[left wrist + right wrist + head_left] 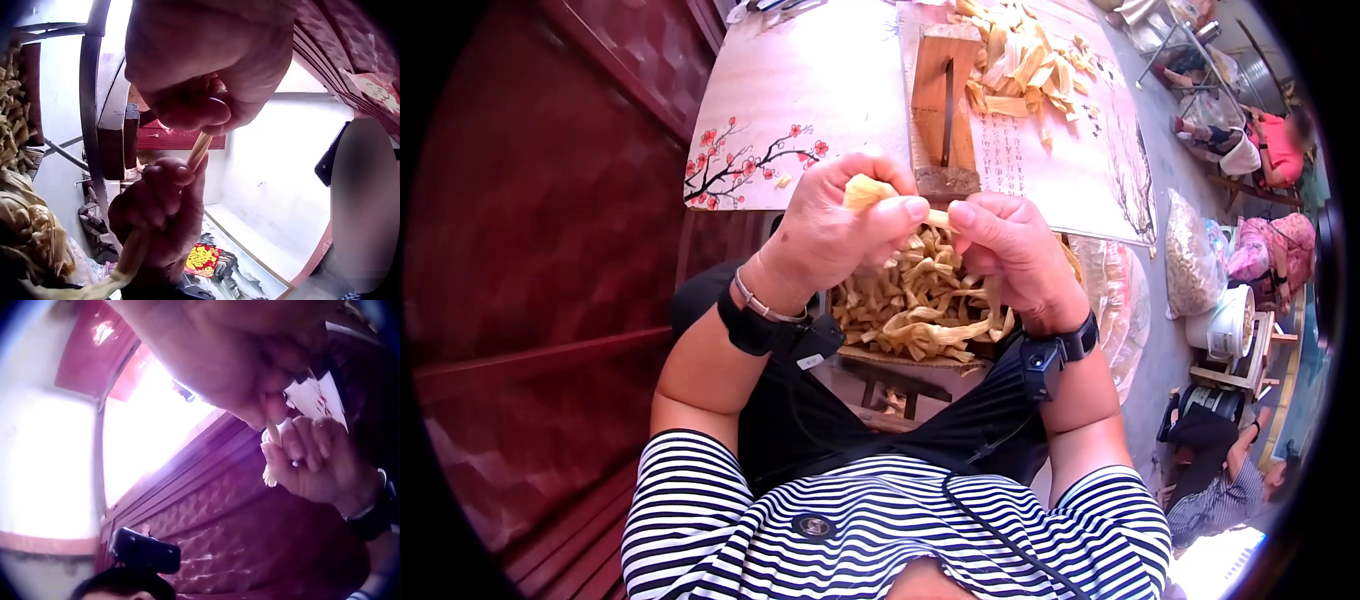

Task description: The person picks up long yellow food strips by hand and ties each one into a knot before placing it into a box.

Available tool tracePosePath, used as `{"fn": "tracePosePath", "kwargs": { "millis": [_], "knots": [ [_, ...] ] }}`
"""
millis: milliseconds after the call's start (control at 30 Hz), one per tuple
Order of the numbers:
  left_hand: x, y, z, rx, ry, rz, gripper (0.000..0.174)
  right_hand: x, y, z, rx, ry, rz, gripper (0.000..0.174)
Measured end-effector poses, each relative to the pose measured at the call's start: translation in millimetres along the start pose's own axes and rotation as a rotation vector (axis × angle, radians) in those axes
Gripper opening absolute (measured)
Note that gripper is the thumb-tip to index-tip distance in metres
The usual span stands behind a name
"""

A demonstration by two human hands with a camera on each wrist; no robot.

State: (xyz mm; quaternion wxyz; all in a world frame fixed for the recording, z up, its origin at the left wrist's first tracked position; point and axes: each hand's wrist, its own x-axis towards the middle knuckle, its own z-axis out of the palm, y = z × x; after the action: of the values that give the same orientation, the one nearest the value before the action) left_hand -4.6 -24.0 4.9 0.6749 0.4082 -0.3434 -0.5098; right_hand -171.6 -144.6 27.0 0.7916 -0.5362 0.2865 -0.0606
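In the head view my left hand (830, 225) and right hand (1015, 245) meet in front of the body, thumbs toward each other. A pale yellow strand of what looks like dried corn husk (938, 217) stretches taut between them, pinched at each side. A broader flap of the husk (866, 192) sticks up out of my left hand. The left wrist view shows the strand (199, 151) narrow and twisted between the hands, with a longer tail (128, 262) running down from my right hand. Below the hands lies a heap of twisted husk cord (920, 290).
A table (800, 90) with painted blossoms stands ahead, bearing a slotted wooden block (947, 90) and loose husk strips (1030, 65). A dark red panelled door (530, 230) is close on the left. At the right are a white bucket (1225, 325), bags (1195, 255) and several seated people.
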Motion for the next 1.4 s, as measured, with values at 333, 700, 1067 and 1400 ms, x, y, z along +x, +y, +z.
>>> {"fn": "tracePosePath", "kwargs": {
  "millis": [333, 700, 1067, 1400],
  "knots": [
    [45, -8, -1, 0.724, 0.325, 0.175, 0.014, 47, -2, -27, -0.706, 0.578, -0.660, 0.017],
    [25, -18, -4, 1.059, 0.208, 0.581, 0.008, 29, 14, -19, -0.536, 0.508, -0.582, 0.016],
    [24, -15, -13, 1.104, 0.133, 0.607, 0.021, 22, 16, -4, -0.337, 0.352, -0.410, 0.015],
    [26, -15, -18, 1.077, 0.079, 0.573, 0.022, 21, 20, 1, -0.346, 0.400, -0.449, 0.015]
  ]
}}
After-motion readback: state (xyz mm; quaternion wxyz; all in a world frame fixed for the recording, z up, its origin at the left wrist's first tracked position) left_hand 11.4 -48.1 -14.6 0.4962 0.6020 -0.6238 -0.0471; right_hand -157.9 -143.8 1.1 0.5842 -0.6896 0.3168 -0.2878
